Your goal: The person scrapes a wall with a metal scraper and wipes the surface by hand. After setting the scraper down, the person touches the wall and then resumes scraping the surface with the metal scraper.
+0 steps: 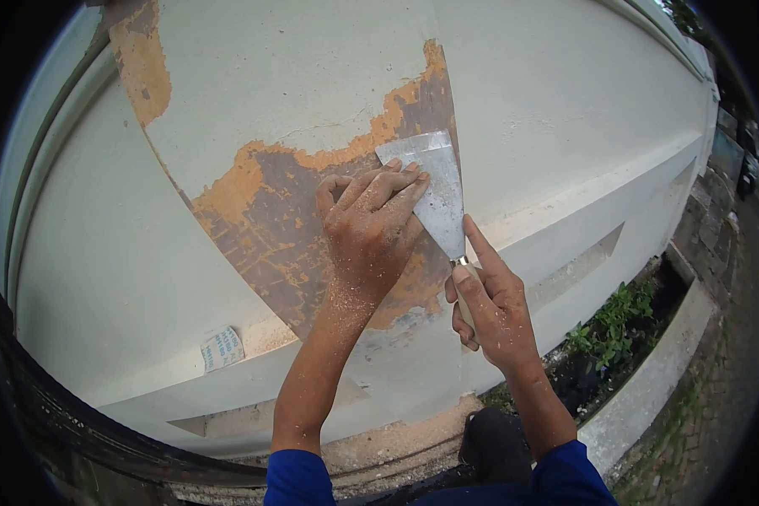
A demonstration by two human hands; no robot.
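Note:
A wide metal scraper (437, 190) lies with its blade against the wall, over a peeled patch (291, 202) of brown and orange. My right hand (496, 308) is wrapped round the scraper's light handle, its index finger stretched along the side. My left hand (371, 223) rests on the blade from the left, with bent fingertips pressing on the metal. Specks of dust cover both hands and the left forearm. Pale paint (270, 76) borders the patch above, with a ragged edge.
A printed paper piece (222, 349) sits on the wall's ledge (565, 198) at the lower left. Green plants (619, 325) grow in a ditch at the lower right, beside a concrete kerb (657, 371). My dark-clothed leg (496, 443) is below.

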